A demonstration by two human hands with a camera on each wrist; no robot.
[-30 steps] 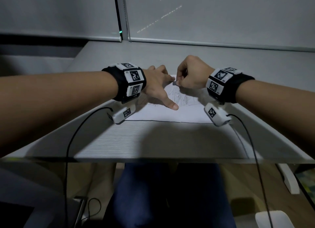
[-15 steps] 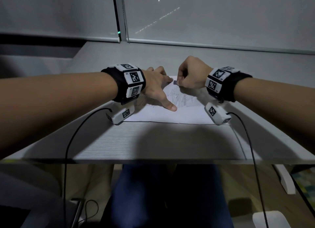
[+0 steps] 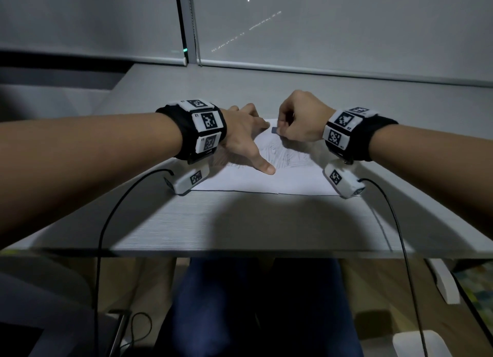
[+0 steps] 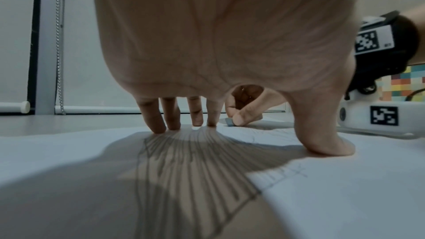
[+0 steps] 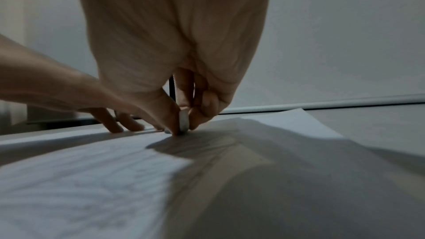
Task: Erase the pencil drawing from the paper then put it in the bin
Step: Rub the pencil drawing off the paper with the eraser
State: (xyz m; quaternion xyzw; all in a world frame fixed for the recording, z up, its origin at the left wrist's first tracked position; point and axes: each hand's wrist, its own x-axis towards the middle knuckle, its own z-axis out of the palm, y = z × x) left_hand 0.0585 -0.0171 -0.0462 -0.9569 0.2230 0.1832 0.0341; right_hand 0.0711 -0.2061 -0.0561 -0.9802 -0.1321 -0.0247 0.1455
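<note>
Eraser at the far edge, sheet pinned.
My right hand (image 3: 298,119) pinches the eraser (image 5: 184,122); left hand (image 3: 240,140), fingers spread, presses the paper (image 3: 293,180). Hard strokes could crumple its lifted corner.

Square black-and-white coded markers stand on the left wristband (image 3: 204,128), the right wristband (image 3: 344,128) and both wrist cameras (image 3: 190,179) (image 3: 344,182). Beside the markers are tiny printed characters, too small to read with certainty. The paper (image 3: 266,179) bears only pencil scribble, no legible words.
</note>
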